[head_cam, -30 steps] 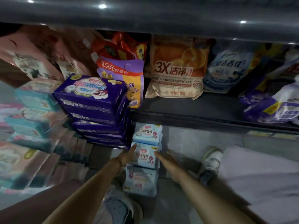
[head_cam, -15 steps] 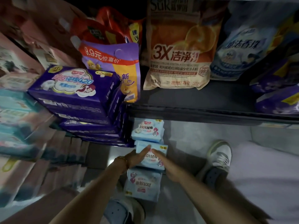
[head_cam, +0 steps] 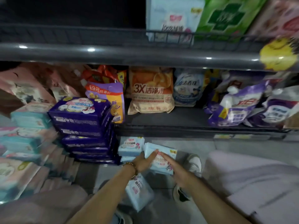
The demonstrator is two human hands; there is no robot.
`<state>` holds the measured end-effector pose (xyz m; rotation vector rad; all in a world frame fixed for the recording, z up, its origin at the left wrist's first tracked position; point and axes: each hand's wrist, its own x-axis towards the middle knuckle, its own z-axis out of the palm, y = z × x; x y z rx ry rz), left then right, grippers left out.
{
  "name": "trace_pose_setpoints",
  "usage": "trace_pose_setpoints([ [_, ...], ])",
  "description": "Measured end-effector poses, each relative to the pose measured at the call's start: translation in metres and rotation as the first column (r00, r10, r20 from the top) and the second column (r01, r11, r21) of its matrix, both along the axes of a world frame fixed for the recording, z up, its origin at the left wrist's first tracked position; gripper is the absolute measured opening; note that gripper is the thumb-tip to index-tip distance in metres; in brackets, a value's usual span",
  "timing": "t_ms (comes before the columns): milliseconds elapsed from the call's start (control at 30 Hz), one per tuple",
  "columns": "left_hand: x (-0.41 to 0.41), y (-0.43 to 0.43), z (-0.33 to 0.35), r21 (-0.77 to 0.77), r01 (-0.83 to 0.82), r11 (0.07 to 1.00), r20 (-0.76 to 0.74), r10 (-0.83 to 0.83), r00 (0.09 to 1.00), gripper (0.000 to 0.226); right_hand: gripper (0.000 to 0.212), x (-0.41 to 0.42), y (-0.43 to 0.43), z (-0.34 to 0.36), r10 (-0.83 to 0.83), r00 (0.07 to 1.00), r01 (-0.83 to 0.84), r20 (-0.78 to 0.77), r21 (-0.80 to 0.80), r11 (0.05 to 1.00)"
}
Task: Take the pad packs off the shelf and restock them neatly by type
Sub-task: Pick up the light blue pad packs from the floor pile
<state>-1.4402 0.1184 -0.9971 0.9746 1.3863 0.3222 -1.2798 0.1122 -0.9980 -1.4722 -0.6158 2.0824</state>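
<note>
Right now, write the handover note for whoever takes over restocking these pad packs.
Left hand: grips the left edge of a light-blue plastic pad pack, held tilted.
Right hand: straight fingers pressed on that pack's face.
Two more light-blue packs: one below the dark lower shelf, one under the left wrist.
Done: dark purple pad packs stacked at left.
Left: shelve the three light-blue packs together.
</note>
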Motion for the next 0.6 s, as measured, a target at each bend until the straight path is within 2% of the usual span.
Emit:
trace_pose_setpoints([
  [133, 0.012, 0.005, 0.06, 0.202, 0.008, 0.979, -0.027, -0.003, 1.0, 0.055, 0.056, 0.014, 0.001, 0.054, -0.03, 0.999, 0.02, 0.045, 0.221, 0.975],
  [267, 0.025, 0.013, 0.141, 0.45, -0.032, 0.892, 0.078, -0.004, 0.997, 0.029, 0.064, 0.023, 0.01, 0.122, -0.118, 0.992, 0.088, 0.039, 0.451, 0.888],
  [333, 0.03, 0.018, 0.18, 0.58, -0.044, 0.814, 0.108, -0.024, 0.994, 0.028, 0.059, 0.027, 0.015, 0.162, -0.142, 0.99, 0.101, 0.026, 0.577, 0.81],
  [433, 0.032, 0.03, 0.233, 0.739, -0.049, 0.672, 0.121, -0.06, 0.991, 0.044, 0.056, 0.031, 0.023, 0.222, -0.157, 0.988, 0.098, 0.011, 0.738, 0.668],
  [600, 0.026, 0.041, 0.306, 0.897, -0.083, 0.435, 0.136, -0.093, 0.986, 0.054, 0.056, 0.03, 0.046, 0.292, -0.177, 0.984, 0.055, 0.024, 0.902, 0.428],
])
